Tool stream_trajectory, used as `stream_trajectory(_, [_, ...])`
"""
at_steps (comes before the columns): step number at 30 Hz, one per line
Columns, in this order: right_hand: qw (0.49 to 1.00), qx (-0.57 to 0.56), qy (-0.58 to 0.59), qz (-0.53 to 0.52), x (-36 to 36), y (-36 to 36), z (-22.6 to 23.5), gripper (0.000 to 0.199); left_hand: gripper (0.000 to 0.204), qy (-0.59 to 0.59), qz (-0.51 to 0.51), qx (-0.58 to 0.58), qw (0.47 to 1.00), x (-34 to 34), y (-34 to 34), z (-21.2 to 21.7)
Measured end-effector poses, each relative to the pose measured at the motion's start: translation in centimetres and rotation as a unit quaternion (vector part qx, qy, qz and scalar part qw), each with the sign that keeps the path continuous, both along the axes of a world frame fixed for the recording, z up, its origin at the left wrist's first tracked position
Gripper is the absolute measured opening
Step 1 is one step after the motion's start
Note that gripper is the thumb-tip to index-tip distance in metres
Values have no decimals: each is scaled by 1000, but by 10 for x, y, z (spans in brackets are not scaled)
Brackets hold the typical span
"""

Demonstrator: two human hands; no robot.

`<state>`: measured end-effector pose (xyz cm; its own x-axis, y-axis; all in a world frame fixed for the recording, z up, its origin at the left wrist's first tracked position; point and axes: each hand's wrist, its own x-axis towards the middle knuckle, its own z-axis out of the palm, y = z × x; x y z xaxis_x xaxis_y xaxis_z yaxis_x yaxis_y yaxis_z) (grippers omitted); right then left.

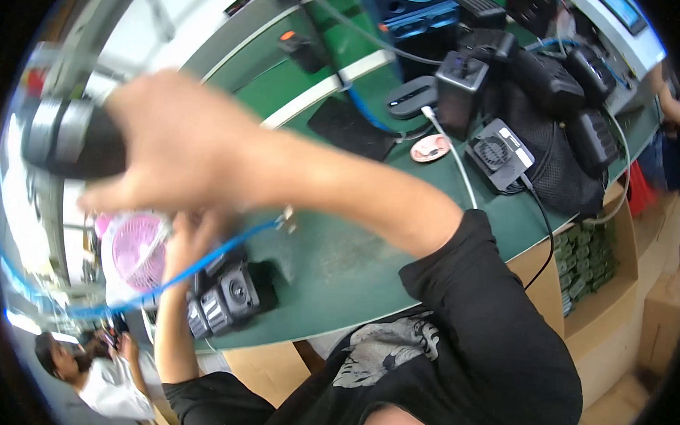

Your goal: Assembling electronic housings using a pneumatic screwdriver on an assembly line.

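My right arm reaches across to the left. Its hand (pixel 181 143), smeared by motion, is closed around a thick black cylinder with a silvery band (pixel 77 139), whose kind I cannot make out. Below and partly behind it is my left hand (pixel 191 241), its fingers blurred and partly hidden. Black boxy devices with a round, lens-like part (pixel 236 290) lie beside my left wrist on the green table (pixel 338 257). A blue hose or cable (pixel 211 259) passes in front of my left hand, with a small metal end near my right wrist.
A pink fan (pixel 139 250) stands at the left. Toward the back right are black boxy devices (pixel 552 79), a small grey fan unit (pixel 501 154), cables and a round pinkish disc (pixel 430 148). A carton (pixel 625 249) holds green parts. Another person (pixel 98 376) is at lower left.
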<state>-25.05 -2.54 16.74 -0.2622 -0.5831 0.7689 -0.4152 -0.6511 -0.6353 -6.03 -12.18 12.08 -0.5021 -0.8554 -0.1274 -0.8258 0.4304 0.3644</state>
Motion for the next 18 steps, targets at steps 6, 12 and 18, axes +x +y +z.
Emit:
stream_trajectory(6, [998,10,-26,58,-2,-5,7,47,48,273,-246,226,902,64,103,-66])
stream_trajectory(12, [977,108,-93,158,19,-3,30,32,42,376,-155,226,885,68,98,-115])
stream_trajectory(18, [912,88,-198,349,4,11,43,49,29,259,-192,-44,946,56,92,-130])
